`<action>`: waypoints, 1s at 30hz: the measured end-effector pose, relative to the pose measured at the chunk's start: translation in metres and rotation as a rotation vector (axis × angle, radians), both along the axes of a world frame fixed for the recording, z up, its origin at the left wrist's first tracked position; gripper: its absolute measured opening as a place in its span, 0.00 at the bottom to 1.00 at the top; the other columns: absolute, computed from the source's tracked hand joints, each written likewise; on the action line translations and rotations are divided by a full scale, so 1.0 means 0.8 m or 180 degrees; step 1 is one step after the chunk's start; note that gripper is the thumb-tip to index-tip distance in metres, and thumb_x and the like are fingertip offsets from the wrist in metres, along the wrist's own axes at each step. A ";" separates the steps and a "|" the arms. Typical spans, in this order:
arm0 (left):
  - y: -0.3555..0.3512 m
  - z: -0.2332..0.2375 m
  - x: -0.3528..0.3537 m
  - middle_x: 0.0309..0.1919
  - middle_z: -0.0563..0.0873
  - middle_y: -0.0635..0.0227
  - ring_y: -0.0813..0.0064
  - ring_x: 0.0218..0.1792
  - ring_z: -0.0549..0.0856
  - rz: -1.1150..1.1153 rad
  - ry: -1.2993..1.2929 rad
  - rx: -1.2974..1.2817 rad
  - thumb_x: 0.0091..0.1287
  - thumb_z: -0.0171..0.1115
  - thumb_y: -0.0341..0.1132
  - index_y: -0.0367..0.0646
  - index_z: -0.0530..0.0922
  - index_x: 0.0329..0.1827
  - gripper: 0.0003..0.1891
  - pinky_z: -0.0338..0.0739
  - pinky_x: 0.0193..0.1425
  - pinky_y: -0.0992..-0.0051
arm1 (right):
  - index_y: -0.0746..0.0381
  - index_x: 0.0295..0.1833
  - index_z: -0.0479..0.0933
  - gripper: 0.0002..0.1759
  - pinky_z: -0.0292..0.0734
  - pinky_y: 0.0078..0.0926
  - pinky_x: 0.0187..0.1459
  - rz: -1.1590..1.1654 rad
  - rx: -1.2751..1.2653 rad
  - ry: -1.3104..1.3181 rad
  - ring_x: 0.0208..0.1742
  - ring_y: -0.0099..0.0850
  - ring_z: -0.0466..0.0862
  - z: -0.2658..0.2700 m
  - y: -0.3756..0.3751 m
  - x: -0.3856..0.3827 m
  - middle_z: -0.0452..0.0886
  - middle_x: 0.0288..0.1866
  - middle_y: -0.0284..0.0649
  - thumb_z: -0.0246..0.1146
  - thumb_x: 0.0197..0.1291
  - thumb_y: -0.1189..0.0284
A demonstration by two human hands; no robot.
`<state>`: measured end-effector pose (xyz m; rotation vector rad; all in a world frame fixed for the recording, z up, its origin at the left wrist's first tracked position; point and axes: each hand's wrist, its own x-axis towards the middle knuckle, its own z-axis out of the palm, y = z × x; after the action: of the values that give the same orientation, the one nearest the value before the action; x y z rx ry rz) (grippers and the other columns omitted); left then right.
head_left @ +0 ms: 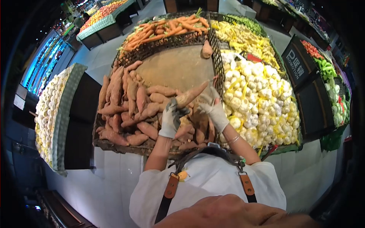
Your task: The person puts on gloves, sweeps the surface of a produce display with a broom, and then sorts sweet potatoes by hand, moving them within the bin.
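A heap of sweet potatoes (131, 93) fills the left and front of the bin before me. My left hand (170, 121), in a white and grey glove, is closed around the lower end of a long sweet potato (192, 95), which points up and to the right. Close by on the right is my right hand (215, 113), also gloved, with its fingers reaching out near that sweet potato and its thumb apart. Whether its fingertips touch the skin is hard to see. More sweet potatoes (201, 127) lie beneath and between both hands.
Carrots (167, 30) lie behind a black lattice divider (217, 57). A lone sweet potato (207, 49) rests on the brown board (171, 66). Bagged garlic (258, 98) and ginger (243, 40) sit to the right. Another garlic stand (53, 110) is at left, a promotion sign (295, 62) at right.
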<state>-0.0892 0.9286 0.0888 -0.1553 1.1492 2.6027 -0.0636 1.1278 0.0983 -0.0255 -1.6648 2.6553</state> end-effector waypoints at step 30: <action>0.166 0.028 -0.047 0.37 0.85 0.60 0.71 0.31 0.86 -0.0611 0.0492 -0.1398 0.62 0.58 0.20 0.41 0.57 0.75 0.36 0.80 0.28 0.77 | 0.68 0.68 0.67 0.27 0.76 0.24 0.47 -0.0081 0.0358 -0.0043 0.45 0.29 0.83 0.024 0.155 -0.040 0.81 0.54 0.42 0.51 0.76 0.58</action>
<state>-0.1272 1.0617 0.1110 0.0653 1.6885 2.1952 -0.0957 1.2517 0.1176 -0.0637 -1.8022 2.5448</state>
